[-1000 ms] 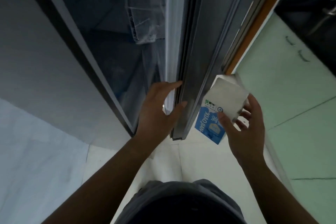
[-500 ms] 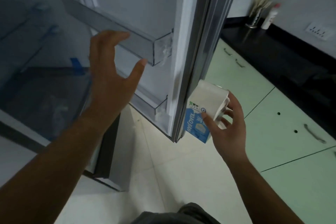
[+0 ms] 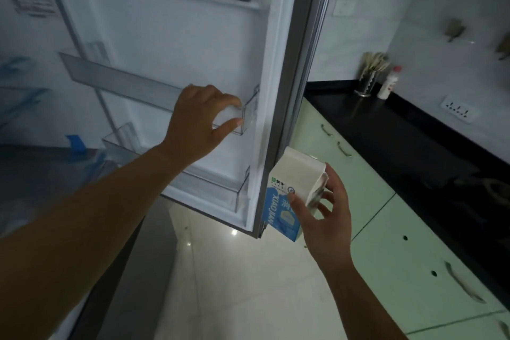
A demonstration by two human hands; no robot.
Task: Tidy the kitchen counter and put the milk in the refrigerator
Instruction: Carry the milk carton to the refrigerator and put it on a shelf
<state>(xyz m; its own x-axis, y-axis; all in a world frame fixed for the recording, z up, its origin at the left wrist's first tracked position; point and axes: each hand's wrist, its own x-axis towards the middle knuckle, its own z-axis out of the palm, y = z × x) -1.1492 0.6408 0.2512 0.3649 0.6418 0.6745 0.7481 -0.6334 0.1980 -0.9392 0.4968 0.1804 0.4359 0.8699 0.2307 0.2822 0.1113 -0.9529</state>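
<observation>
The refrigerator door [image 3: 171, 36] stands wide open, its white inner side facing me with clear shelf bins. My left hand [image 3: 198, 121] grips the right end of the middle door shelf [image 3: 121, 83], thumb under its clear corner. My right hand [image 3: 325, 215] holds a white and blue milk carton [image 3: 292, 185] just outside the door's outer edge, to the right of the lower door shelf [image 3: 220, 190]. The carton is tilted, top toward the door.
A black counter [image 3: 400, 130] runs along the right wall, with a utensil holder [image 3: 369, 77] and a white bottle [image 3: 389, 83] at its far end. Pale green cabinet doors [image 3: 414, 257] sit below it. The refrigerator interior [image 3: 33, 163] is dark at the left. Glossy floor tiles [image 3: 248, 270] lie below.
The door has swung further open. My left hand moved right from open air onto the middle door shelf and closed on its end. The carton stayed by the door's edge.
</observation>
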